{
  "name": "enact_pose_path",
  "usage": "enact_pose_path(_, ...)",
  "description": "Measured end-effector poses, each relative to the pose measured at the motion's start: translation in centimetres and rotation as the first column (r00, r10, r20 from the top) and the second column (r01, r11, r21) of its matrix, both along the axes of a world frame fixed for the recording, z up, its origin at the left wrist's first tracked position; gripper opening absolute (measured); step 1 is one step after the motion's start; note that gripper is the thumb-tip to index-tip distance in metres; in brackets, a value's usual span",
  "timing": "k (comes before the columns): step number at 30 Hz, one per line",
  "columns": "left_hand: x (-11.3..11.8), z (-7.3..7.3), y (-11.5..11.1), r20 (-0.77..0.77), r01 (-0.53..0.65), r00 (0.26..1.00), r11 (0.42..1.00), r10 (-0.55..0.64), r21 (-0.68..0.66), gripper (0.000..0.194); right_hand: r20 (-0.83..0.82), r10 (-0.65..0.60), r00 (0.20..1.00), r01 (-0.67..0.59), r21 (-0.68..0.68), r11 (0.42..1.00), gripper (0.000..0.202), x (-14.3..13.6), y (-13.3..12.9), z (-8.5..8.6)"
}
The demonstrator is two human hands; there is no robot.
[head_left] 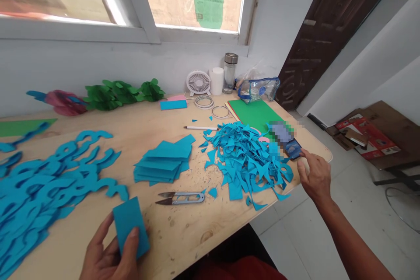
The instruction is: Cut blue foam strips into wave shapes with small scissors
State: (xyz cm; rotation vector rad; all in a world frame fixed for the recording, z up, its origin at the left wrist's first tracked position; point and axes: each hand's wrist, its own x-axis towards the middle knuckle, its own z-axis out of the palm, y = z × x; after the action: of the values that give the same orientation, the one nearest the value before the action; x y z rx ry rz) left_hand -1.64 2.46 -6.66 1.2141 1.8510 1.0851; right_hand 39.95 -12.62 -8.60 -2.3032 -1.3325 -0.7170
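My left hand (114, 251) grips a folded piece of blue paper (130, 223) between thumb and fingers, low over the table's front edge. At the right edge of the table, my right hand (316, 175) holds nothing, its fingers apart and a fingertip at the lower end of a phone (293, 148). The phone's upper part is pixelated. Thread snips (180, 197) lie between the hands, blades pointing left. Behind them is a stack of folded blue paper (162, 164). A heap of blue paper scraps (247, 157) lies beside the phone.
Cut wavy blue paper pieces (49, 183) cover the table's left side. A white pencil (201, 128), tape rolls (204, 102), green sheets (252, 111) and a clear pouch (259, 89) lie further back. By the wall stand a small fan (198, 82), a bottle (230, 73) and green paper decorations (121, 92).
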Motion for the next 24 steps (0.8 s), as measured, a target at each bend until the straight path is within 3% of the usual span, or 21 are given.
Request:
enact_pose_path(2, 0.2, 0.5, 0.0, -0.004, -0.018, 1.000, 0.996, 0.017, -0.083, 0.070, -0.011, -0.013, 1.000, 0.012, -0.078, 0.997, 0.041, 0.8, 0.3, -0.3)
enact_pose_path(5, 0.6, 1.2, -0.1, -0.058, -0.041, 0.998, 0.996, 0.036, -0.076, 0.068, -0.011, -0.008, 1.000, 0.006, -0.150, 0.989, 0.040, 2.1, 1.5, -0.6)
enact_pose_path(9, 0.9, 1.4, -0.1, -0.085, -0.058, 0.995, 0.998, 0.054, -0.038, 0.065, -0.088, 0.015, 0.996, -0.029, -0.156, 0.987, 0.041, 2.7, 5.4, 0.9)
enact_pose_path(12, 0.6, 1.1, 0.1, -0.049, -0.031, 0.998, 0.999, 0.029, -0.039, 0.068, -0.135, 0.086, 0.987, -0.092, -0.041, 0.995, 0.042, 1.4, 8.6, 2.9)
enact_pose_path(15, 0.4, 0.9, 0.2, -0.028, -0.034, 0.999, 0.998, 0.033, -0.047, 0.069, -0.122, 0.212, 0.970, -0.201, 0.096, 0.975, 0.039, -1.4, 10.0, 4.0)
enact_pose_path(19, 0.3, 1.1, 0.2, -0.010, -0.002, 1.000, 0.999, 0.001, -0.054, 0.070, -0.052, 0.336, 0.940, -0.333, 0.053, 0.941, 0.035, -4.4, 8.2, 3.1)
enact_pose_path(24, 0.3, 1.2, 0.1, -0.010, 0.022, 1.000, 0.999, -0.022, -0.044, 0.070, -0.170, 0.084, 0.982, -0.048, 0.206, 0.977, 0.040, -2.7, 3.8, 1.2)
